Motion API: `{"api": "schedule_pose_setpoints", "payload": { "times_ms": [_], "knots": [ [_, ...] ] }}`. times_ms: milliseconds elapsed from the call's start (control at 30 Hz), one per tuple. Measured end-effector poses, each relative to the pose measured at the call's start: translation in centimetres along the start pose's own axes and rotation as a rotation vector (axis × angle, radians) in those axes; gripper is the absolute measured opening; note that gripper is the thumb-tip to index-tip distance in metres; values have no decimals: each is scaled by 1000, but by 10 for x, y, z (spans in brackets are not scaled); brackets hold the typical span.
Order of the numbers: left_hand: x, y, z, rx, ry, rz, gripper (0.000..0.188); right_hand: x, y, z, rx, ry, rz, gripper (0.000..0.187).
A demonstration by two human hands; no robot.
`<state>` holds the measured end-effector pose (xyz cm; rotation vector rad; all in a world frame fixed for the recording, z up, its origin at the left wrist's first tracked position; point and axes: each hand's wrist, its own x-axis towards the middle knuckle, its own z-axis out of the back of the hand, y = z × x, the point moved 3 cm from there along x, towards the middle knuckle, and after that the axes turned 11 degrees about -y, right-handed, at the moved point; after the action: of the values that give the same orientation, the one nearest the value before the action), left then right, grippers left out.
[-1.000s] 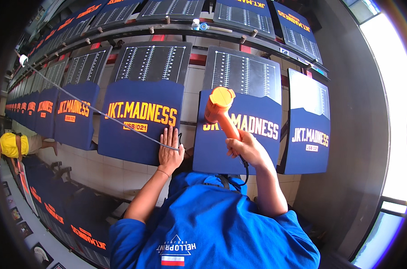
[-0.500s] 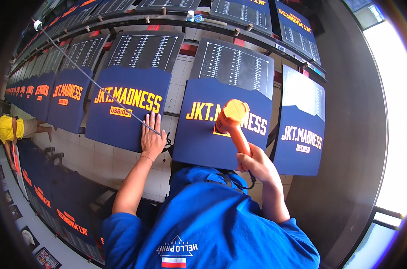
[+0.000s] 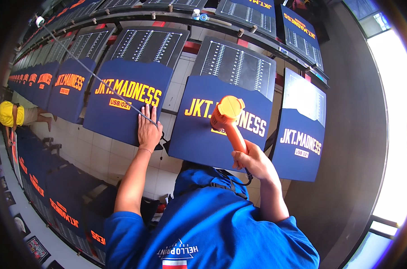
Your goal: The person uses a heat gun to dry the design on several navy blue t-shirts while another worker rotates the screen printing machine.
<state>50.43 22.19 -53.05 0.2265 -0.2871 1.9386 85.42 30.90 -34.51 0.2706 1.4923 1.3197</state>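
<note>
Heat gun: the orange heat gun (image 3: 230, 116) has slid right over the middle shirt (image 3: 196, 139) since a second ago, from the first letters to about mid-word; the whole view shifted a bit too
Right hand: wrapped tight around the gun's handle, so that right hand (image 3: 253, 160) is full
Left hand: nothing gripped, the left hand (image 3: 148, 131) is palm down with fingers straight out on the left shirt (image 3: 102, 123), tips right by the last letters
Middle shirt: lies flat on its dark board (image 3: 235, 49), straight in front of the wearer, gun head hiding part of the lettering; can't tell if they touch
Done so far: lettering's already on all three near shirts, solid yellow on the left one
Left to do: hard to call, tbh. Middle lettering goes from yellow to paler on its right side, and the right shirt (image 3: 295, 166) looks white. Could be window glare, could be a real difference, so no clue if the middle one's finished
Cable: a thin grey cable (image 3: 89, 69) slants over the left shirt to the left hand
</note>
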Motion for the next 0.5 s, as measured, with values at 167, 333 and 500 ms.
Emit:
{"api": "schedule_pose_setpoints", "payload": {
  "times_ms": [167,333,500],
  "knots": [
    [-2,1,-2,15,-19,-1,67,1,-1,-2,-6,31,8,30],
    [0,-1,-2,19,7,7,67,-2,3,3,-30,17,-53,31],
    [-2,1,-3,25,-4,8,67,-4,5,12,-51,-21,-68,32]
  ]
}}
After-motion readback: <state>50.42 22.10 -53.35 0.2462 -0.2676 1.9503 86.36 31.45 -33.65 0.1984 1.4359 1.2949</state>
